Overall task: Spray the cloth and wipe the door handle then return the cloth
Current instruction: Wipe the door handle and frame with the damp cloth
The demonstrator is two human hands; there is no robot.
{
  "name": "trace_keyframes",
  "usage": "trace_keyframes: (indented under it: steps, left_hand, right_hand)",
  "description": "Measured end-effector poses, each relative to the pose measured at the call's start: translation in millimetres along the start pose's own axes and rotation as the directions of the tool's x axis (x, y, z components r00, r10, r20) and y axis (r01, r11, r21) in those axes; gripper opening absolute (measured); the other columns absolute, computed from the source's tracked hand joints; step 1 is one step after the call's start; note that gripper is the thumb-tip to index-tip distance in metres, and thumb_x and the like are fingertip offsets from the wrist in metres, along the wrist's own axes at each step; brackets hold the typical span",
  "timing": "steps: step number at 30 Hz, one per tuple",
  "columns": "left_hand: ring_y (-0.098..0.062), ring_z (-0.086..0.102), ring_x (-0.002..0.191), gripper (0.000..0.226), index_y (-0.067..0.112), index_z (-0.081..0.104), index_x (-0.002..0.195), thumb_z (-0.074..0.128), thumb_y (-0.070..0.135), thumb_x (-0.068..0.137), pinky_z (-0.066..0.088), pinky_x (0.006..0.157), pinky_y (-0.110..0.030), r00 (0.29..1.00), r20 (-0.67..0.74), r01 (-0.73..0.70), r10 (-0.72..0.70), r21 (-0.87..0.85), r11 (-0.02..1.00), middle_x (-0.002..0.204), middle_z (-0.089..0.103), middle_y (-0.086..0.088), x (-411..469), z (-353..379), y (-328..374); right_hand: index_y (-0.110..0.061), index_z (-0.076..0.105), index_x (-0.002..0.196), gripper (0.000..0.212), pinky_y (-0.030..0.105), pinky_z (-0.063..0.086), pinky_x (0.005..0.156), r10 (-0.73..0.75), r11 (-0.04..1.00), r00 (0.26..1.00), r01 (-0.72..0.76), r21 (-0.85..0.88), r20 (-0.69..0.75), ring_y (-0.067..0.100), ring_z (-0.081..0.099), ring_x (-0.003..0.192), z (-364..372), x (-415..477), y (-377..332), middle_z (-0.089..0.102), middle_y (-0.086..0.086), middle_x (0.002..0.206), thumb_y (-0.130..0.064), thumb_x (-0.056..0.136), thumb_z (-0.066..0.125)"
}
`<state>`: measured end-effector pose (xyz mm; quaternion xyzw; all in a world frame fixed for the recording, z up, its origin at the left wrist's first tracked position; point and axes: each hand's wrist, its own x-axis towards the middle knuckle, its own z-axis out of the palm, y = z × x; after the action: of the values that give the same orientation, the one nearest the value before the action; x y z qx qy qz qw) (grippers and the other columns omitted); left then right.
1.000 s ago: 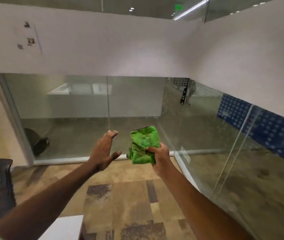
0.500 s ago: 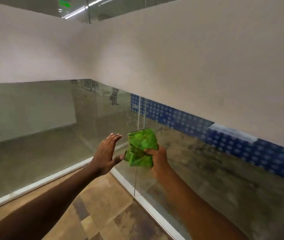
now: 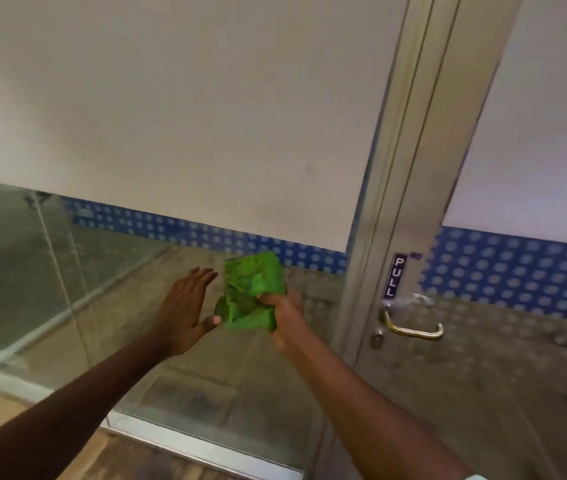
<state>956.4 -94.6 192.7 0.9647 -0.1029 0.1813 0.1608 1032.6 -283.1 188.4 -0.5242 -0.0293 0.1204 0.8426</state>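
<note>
Glass-walled office corridor; frosted upper panels, blue dotted band (image 3: 178,226) at mid height. Metal-framed glass door (image 3: 413,168) at right, PULL sticker (image 3: 394,276) above lever door handle (image 3: 413,329). Right hand (image 3: 284,315) grip closed around bunched green cloth (image 3: 251,296), left of handle, apart from it. Left hand (image 3: 185,313) flat, fingers spread, empty, beside cloth. Patterned carpet (image 3: 5,410) below.

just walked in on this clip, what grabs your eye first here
The bright green cloth stands out at centre, bunched in the right hand, with the open left hand just beside it. To the right, a brass door handle sits on the metal door frame under a small PULL sign, apart from both hands.
</note>
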Motion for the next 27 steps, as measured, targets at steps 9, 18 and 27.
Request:
trace_keyframes:
  steps: [9,18,27]
  left_hand:
    - [-0.051,0.034,0.139,0.100,-0.007,0.042,0.140,0.041,0.069,0.075,0.034,0.107,-0.067,0.987,-0.016,-0.162,0.161,-0.024,0.987,0.145,0.044,-0.030,105.0,83.1,115.5]
    - [-0.039,0.010,0.150,0.120,0.009,0.027,0.149,0.029,0.096,0.067,0.022,0.117,-0.061,0.938,-0.032,-0.337,0.344,0.143,0.931,0.158,0.030,-0.018,185.2,143.8,162.3]
    - [-0.049,-0.009,0.148,0.114,0.011,0.007,0.155,0.029,0.088,0.074,0.002,0.119,-0.059,0.869,-0.122,-0.420,0.479,0.332,0.845,0.160,0.010,-0.029,250.4,166.2,179.2]
  right_hand:
    - [-0.007,0.064,0.095,0.035,0.042,0.059,0.066,-0.145,0.989,0.972,0.150,0.011,-0.182,0.028,0.071,0.072,-148.8,-5.7,-84.8,0.073,0.010,0.080,0.019,0.072,0.056]
    - [-0.001,0.062,0.096,0.033,0.039,0.055,0.061,-0.308,0.942,0.848,0.335,-0.014,-0.432,0.027,0.067,0.066,-230.3,-16.8,-123.4,0.069,0.012,0.076,0.020,0.072,0.055]
    - [-0.006,0.063,0.102,0.035,0.035,0.059,0.065,-0.526,0.844,0.543,0.429,-0.323,-0.654,0.030,0.068,0.082,-249.3,-5.6,-139.9,0.070,0.014,0.091,0.013,0.072,0.063]
